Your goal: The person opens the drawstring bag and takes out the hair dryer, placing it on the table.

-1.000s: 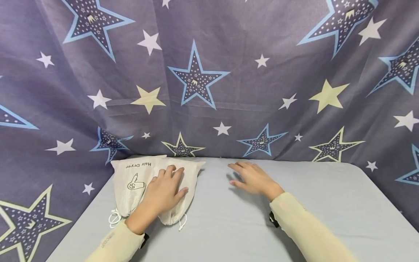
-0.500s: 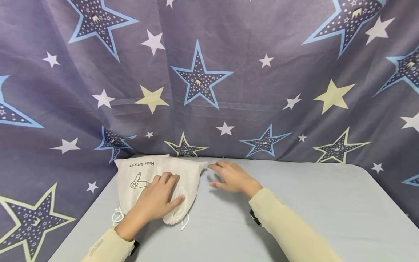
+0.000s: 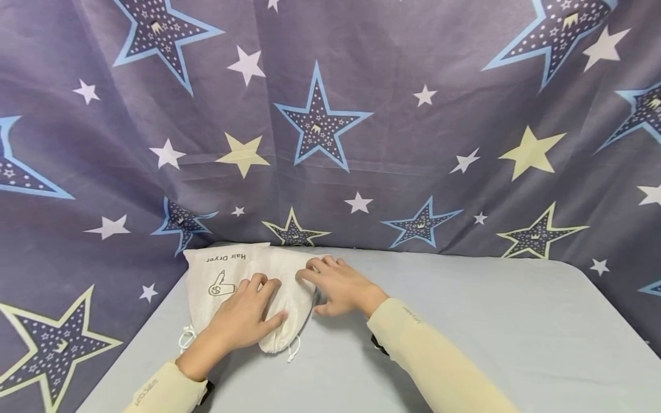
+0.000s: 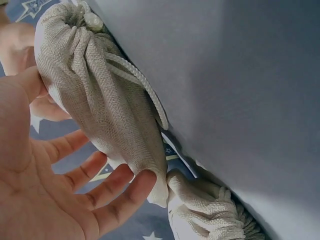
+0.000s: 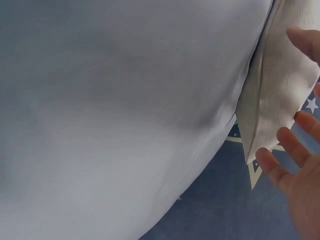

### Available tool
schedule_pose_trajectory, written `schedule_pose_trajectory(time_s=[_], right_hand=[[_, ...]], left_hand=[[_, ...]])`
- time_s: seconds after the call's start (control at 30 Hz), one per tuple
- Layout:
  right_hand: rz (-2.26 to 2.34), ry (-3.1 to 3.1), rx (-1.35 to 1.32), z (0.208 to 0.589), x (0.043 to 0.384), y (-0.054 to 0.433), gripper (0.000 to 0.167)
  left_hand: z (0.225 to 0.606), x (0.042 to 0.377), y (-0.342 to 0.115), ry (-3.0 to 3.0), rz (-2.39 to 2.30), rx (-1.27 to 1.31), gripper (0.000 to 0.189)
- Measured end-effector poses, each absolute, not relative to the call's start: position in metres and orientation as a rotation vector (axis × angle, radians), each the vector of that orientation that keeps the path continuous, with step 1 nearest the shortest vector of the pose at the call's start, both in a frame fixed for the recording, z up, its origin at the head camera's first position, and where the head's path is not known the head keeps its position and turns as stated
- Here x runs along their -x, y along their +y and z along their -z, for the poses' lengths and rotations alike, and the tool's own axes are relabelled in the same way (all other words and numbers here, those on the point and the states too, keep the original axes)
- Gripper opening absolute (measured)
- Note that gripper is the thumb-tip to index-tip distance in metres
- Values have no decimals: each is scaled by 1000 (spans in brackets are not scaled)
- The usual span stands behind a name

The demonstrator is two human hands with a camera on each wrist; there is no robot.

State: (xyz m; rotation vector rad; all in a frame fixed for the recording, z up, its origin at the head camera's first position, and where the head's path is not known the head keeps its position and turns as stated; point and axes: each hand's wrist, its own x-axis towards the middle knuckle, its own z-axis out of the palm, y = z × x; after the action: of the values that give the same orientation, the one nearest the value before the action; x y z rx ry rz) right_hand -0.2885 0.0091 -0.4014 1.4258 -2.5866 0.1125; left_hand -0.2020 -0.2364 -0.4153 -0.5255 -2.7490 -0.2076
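Two cream cloth drawstring bags lie side by side at the back left of the bed-like grey surface. The left bag (image 3: 203,310) bears an upside-down "Hair Dryer" print with a line drawing. My left hand (image 3: 245,321) lies across the inner edges of both bags, fingers loosely spread over the right bag (image 3: 289,292). In the left wrist view its fingertips meet the cloth of a bag (image 4: 95,90) with a gathered neck and white cord. At the right bag's far right corner is my right hand (image 3: 343,287), fingers relaxed and apart, fingertips at the cloth (image 5: 280,80).
A grey sheet (image 3: 465,332) covers the flat surface under the bags. Behind it hangs a purple-grey curtain (image 3: 392,143) printed with stars, which also runs down the left side. White drawstring ends (image 3: 293,349) stick out at the near end of the right bag.
My right hand has moved left across the sheet to the right bag's corner. The left hand has shifted slightly nearer the body, still over the bags. The head view has turned a little left.
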Motion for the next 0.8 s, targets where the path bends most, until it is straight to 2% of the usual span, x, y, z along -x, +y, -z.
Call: schedule_pose_trajectory(time_s=[0.37, 0.53, 0.8], right_hand=[[-176, -2555, -1445, 406, 294, -12, 71], [-142, -2539, -1460, 405, 294, -18, 67], [-53, -2550, -1446, 405, 295, -25, 50]], left_hand=[[414, 205, -241, -2799, 253, 539, 59], [413, 204, -243, -2827, 255, 555, 66], [413, 205, -246, -2854, 291, 605, 69]])
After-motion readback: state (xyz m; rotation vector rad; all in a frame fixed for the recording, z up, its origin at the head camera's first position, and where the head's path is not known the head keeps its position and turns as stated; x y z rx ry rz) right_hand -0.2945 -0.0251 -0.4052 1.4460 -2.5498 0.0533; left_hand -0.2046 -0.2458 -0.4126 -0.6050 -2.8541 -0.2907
